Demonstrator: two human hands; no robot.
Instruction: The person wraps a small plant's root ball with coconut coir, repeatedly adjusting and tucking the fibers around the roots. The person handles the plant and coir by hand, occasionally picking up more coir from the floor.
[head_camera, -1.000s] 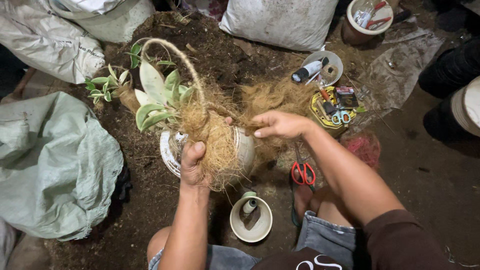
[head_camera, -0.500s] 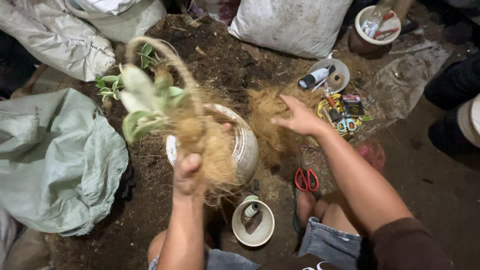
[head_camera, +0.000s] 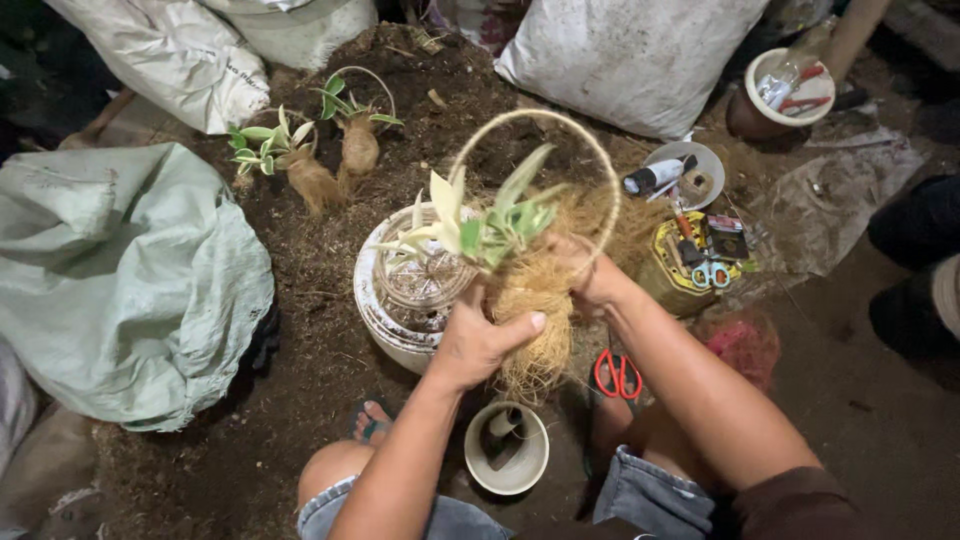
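Both of my hands hold a ball of coconut fibre (head_camera: 535, 320) with a small green-and-cream plant (head_camera: 470, 228) growing from its top and a thin wire loop (head_camera: 530, 120) arching over it. My left hand (head_camera: 480, 335) grips the ball from the near side, thumb across the fibre. My right hand (head_camera: 590, 275) presses on its right side, partly hidden behind the fibre. The ball hangs over a white round pot (head_camera: 385, 310) with a clear plastic insert (head_camera: 425, 280).
Two finished fibre-wrapped plants (head_camera: 320, 165) lie on the soil heap at the back. Red scissors (head_camera: 620, 375) and a small white bowl (head_camera: 505, 450) sit near my knees. A yellow tin of tools (head_camera: 695, 260), white sacks (head_camera: 640, 60) and a pale green sack (head_camera: 120, 280) surround the spot.
My right hand came back from the loose fibre pile onto the ball. The plant has been turned upright and shifted right, over the pot's edge.
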